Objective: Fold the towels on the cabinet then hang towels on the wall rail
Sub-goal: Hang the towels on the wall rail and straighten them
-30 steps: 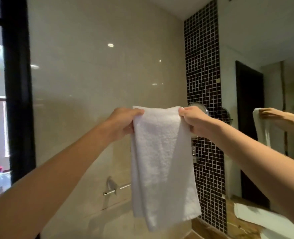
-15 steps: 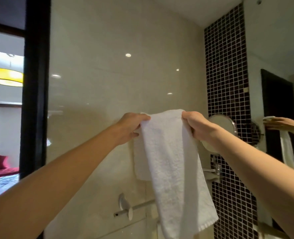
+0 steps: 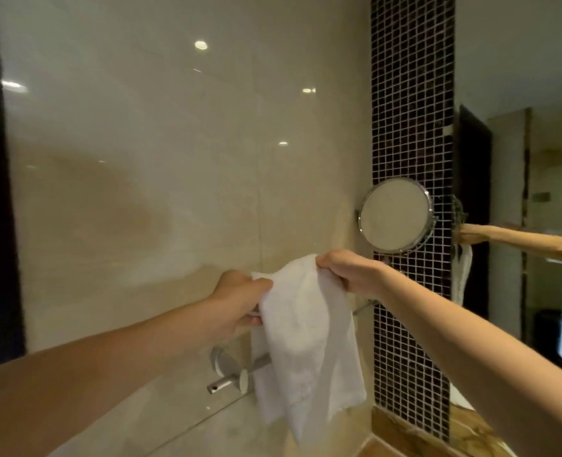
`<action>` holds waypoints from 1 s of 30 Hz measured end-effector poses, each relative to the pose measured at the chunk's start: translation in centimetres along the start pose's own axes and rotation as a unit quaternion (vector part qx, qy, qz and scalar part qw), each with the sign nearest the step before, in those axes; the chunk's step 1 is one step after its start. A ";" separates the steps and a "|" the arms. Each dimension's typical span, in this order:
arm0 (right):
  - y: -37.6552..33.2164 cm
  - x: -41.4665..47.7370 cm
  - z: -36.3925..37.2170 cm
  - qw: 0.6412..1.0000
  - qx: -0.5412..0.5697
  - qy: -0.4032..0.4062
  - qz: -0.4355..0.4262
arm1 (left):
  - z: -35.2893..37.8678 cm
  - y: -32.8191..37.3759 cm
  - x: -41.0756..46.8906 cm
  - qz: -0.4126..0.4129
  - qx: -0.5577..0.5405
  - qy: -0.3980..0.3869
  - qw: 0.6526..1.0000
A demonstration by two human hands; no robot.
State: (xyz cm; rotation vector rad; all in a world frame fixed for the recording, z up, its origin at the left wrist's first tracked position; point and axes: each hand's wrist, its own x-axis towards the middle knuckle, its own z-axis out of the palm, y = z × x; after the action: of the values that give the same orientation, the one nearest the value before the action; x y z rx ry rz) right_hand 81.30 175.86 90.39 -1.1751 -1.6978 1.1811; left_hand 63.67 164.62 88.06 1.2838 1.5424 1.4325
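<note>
A folded white towel [image 3: 306,341] hangs between my two hands in front of the beige tiled wall. My left hand [image 3: 240,298] grips its upper left corner and my right hand [image 3: 349,272] pinches its upper right edge. The chrome wall rail [image 3: 230,380] runs below my hands, close to the wall, and the towel's lower part hangs in front of it and hides its middle. I cannot tell whether the towel touches the rail.
A round chrome mirror [image 3: 395,216] sticks out from the dark mosaic tile strip [image 3: 411,127] just right of my right hand. A large wall mirror [image 3: 537,192] at the right reflects my arm. A marble countertop [image 3: 438,437] lies at the lower right.
Both hands have come down with the towel towards the rail, and the camera has tilted down. The towel has bunched a little between my hands.
</note>
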 end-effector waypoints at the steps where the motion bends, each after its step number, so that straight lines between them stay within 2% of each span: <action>1: 0.7 0.1 0.2 1.000 -0.018 0.011 -0.001 | 0.2 -1.0 0.0 -0.010 -0.001 -0.002 1.000; 9: 5.1 1.8 0.8 0.993 -0.063 0.094 0.026 | 1.4 -5.2 1.4 -0.050 -0.004 0.031 0.998; 13: 6.4 2.3 0.7 0.991 -0.085 0.097 0.036 | 2.0 -5.8 1.4 -0.083 0.003 0.025 0.996; 17: 7.6 2.4 0.7 0.991 -0.088 0.096 0.037 | 2.5 -6.7 1.7 -0.094 0.012 0.053 0.994; 23: 9.5 2.5 0.5 0.992 -0.086 0.074 0.049 | 2.8 -7.9 2.3 -0.078 0.136 0.024 0.987; 30: 11.0 3.0 0.9 0.994 -0.065 0.078 0.047 | 3.4 -8.5 2.8 -0.019 0.315 -0.013 0.949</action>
State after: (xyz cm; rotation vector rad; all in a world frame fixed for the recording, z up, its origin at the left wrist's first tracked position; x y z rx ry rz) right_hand 82.48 180.21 79.84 -1.4026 -1.6360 1.0164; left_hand 64.11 169.08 79.64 1.6021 2.0872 0.9098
